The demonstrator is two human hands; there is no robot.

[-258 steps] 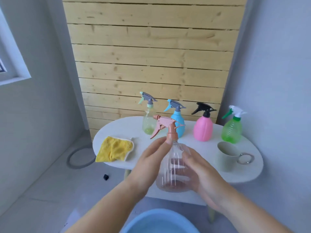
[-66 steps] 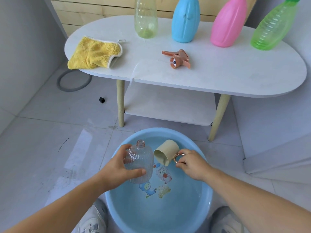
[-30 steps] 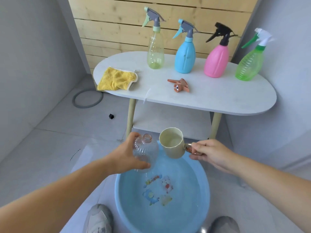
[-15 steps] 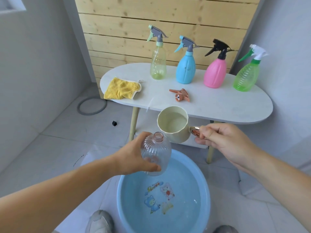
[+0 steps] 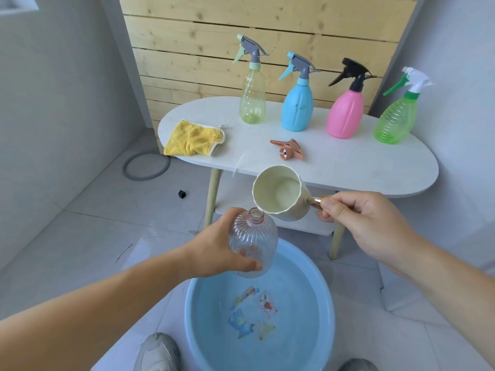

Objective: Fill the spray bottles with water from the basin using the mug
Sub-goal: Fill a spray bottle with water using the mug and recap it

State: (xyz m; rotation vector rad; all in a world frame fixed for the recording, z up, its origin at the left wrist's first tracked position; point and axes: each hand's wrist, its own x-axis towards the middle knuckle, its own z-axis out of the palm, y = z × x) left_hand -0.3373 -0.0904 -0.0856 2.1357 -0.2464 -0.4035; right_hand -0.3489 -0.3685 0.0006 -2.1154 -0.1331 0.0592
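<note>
Four capped spray bottles (image 5: 297, 108), one loose sprayer head (image 5: 288, 152) and one yellow cloth (image 5: 194, 139) sit on the worktop (image 5: 375, 167). Over the single basin (image 5: 203, 330), the fingers of the left hand (image 5: 214, 250) wrap one open clear bottle (image 5: 254, 236), while the fingers of the right hand (image 5: 367, 226) pinch the handle of one mug (image 5: 278, 194), tilted just above the bottle's neck.

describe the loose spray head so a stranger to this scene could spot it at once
Find the white oval table against the wooden slat wall. Just in front of the blue spray bottle standing at its back lies the spray head. It alone is salmon-orange, on its side, with no bottle under it.
</note>
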